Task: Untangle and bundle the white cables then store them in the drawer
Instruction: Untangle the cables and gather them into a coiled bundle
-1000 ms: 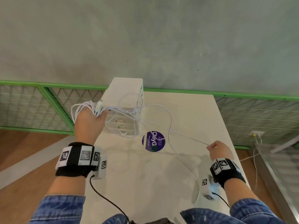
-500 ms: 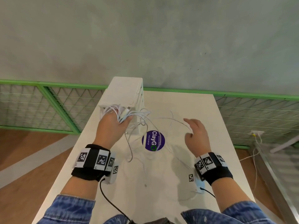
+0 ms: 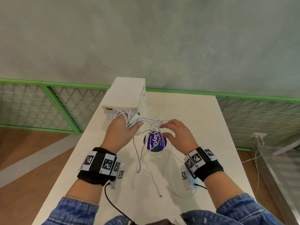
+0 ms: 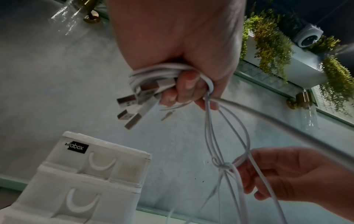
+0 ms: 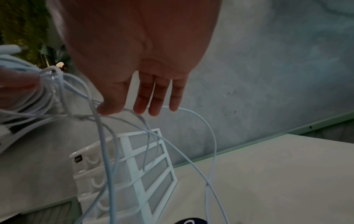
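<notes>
My left hand (image 3: 123,132) grips a coiled bundle of white cables (image 3: 129,117) in front of the white drawer unit (image 3: 126,95). In the left wrist view the bundle (image 4: 153,72) sits in the curled fingers, with USB plugs (image 4: 130,112) sticking out. Loose strands hang from the fist and meet in a small knot (image 4: 220,164). My right hand (image 3: 175,135) hovers just right of it, holding nothing. Its fingertips (image 5: 153,106) touch a strand beside the knot. Slack cable ends (image 3: 159,195) lie on the table. The drawers look closed.
The white table (image 3: 194,119) carries a round purple sticker (image 3: 155,143) under the hanging strands. The drawer unit (image 5: 134,159) stands at the table's far left edge against a grey wall. A green mesh fence (image 3: 48,103) runs behind, with wooden floor on both sides.
My right hand has let go of the strand it held stretched to the right and come in beside the left hand. The left hand has shifted right, and the cables now hang slack.
</notes>
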Demonstrator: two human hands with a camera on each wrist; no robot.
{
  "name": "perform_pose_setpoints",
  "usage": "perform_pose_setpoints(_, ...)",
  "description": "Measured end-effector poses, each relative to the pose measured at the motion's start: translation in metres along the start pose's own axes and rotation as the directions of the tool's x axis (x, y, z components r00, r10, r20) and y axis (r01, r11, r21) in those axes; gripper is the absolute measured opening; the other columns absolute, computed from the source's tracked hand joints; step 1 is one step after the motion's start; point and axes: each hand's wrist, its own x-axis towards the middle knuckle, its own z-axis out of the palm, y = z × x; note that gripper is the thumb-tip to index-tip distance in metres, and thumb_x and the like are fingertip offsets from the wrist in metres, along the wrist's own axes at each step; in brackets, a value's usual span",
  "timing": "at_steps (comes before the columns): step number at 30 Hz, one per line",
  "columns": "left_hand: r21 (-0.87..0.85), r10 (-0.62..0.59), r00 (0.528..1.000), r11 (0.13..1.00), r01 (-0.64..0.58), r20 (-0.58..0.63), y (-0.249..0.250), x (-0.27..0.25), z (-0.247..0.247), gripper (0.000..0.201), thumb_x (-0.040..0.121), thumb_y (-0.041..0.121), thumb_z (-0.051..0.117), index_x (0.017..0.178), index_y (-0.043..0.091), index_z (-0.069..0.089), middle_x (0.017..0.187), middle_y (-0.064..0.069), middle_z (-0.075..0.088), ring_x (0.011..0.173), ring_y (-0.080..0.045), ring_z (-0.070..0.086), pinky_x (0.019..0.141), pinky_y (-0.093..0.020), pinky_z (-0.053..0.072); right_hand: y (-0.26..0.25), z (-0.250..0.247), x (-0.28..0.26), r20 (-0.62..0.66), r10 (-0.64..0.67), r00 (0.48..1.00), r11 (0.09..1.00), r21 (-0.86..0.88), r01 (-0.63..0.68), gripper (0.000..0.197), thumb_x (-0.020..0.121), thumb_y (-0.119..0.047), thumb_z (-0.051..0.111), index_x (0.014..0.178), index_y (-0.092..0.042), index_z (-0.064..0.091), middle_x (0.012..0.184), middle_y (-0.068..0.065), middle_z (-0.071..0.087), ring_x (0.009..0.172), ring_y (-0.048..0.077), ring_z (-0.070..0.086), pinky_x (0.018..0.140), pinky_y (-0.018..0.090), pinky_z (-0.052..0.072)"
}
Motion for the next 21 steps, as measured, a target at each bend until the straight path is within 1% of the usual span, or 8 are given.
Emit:
perform_pose_setpoints(3,-0.045,0.015,0.999,0.999,-0.013,0.046,0.007,-0.001,0.0,0.031,0.085,0.026,0.068,0.112,0.01,0.065,0.109,-0.005,0.064,0.106,-0.022,0.057,0.087,-0.027,0.04,-0.004,0.003,-0.001,-0.055,-0.044,0.998,0.999,-0.008,0.043,0.03,0.086,-0.012,0.062,0.114,-0.021,0.062,0.109,-0.002,0.061,0.099,0.016,0.057,0.086,0.024,0.045)
perform_pose_setpoints(6,-0.097,0.02,0.995,0.995,-0.01,0.096,0.01,-0.001,-0.002,0.027,0.084,0.027,0.068,0.106,0.011,0.066,0.099,0.003,0.061,0.1,-0.019,0.058,0.084,-0.027,0.043,-0.003,0.003,-0.001,-0.101,-0.039,0.994,0.999,-0.012,0.038,0.032,0.083,-0.011,0.063,0.113,-0.022,0.062,0.111,-0.004,0.061,0.098,0.016,0.058,0.083,0.03,0.05)
perform_pose_setpoints(11,-0.14,0.03,0.993,0.99,-0.014,0.113,0.013,-0.001,-0.003,0.019,0.083,0.027,0.07,0.098,0.016,0.066,0.094,0.01,0.059,0.092,-0.011,0.057,0.073,-0.006,0.039,-0.001,0.011,0.001,-0.108,-0.109,0.988,0.991,-0.087,0.1,0.034,0.077,-0.018,0.073,0.11,-0.024,0.067,0.109,0.005,0.061,0.097,0.024,0.058,0.079,0.032,0.049)
perform_pose_setpoints(13,-0.13,0.059,0.991,0.991,-0.043,0.12,0.016,-0.001,-0.002,0.014,0.083,0.028,0.069,0.094,0.021,0.063,0.093,0.009,0.059,0.092,-0.011,0.056,0.071,-0.008,0.038,-0.003,0.016,0.0,-0.104,-0.127,0.986,0.986,-0.118,0.114,0.024,0.074,-0.019,0.075,0.098,-0.021,0.072,0.097,0.006,0.063,0.088,0.026,0.059,0.073,0.032,0.048)
perform_pose_setpoints(15,-0.073,0.087,0.991,0.994,-0.08,0.097,0.014,0.0,-0.002,0.016,0.084,0.03,0.068,0.095,0.017,0.065,0.096,0.004,0.06,0.093,-0.013,0.055,0.073,-0.017,0.039,-0.002,0.015,-0.001,-0.154,-0.12,0.981,0.988,-0.118,0.102,0.013,0.075,-0.019,0.071,0.087,-0.018,0.075,0.088,0.005,0.065,0.081,0.025,0.059,0.069,0.027,0.045)
perform_pose_setpoints(17,-0.027,0.082,0.995,0.996,-0.081,0.053,0.007,0.002,-0.003,0.025,0.085,0.031,0.067,0.102,0.012,0.067,0.101,-0.001,0.063,0.096,-0.014,0.055,0.079,-0.024,0.039,0.001,0.01,-0.004,-0.213,-0.013,0.977,0.999,-0.041,0.004,0.01,0.079,-0.022,0.068,0.084,-0.016,0.075,0.086,0.003,0.067,0.081,0.022,0.06,0.07,0.025,0.044)
perform_pose_setpoints(19,0.009,0.066,0.998,0.998,-0.066,-0.001,0.0,0.005,-0.007,0.027,0.086,0.031,0.066,0.105,0.012,0.067,0.096,0.001,0.061,0.093,-0.013,0.053,0.078,-0.024,0.037,0.011,0.004,-0.008,-0.198,0.222,0.955,0.975,0.069,-0.212,0.012,0.083,-0.026,0.067,0.086,-0.017,0.075,0.09,0.001,0.069,0.085,0.019,0.062,0.073,0.03,0.048)
perform_pose_setpoints(21,0.019,0.053,0.997,0.998,-0.052,-0.052,-0.006,0.007,-0.013,0.017,0.086,0.031,0.066,0.097,0.017,0.067,0.086,0.008,0.057,0.086,-0.011,0.053,0.073,-0.019,0.036,0.029,-0.002,-0.016,-0.128,0.464,0.876,0.886,0.051,-0.461,0.017,0.086,-0.03,0.063,0.091,-0.018,0.073,0.094,0.001,0.071,0.088,0.021,0.063,0.076,0.031,0.048)
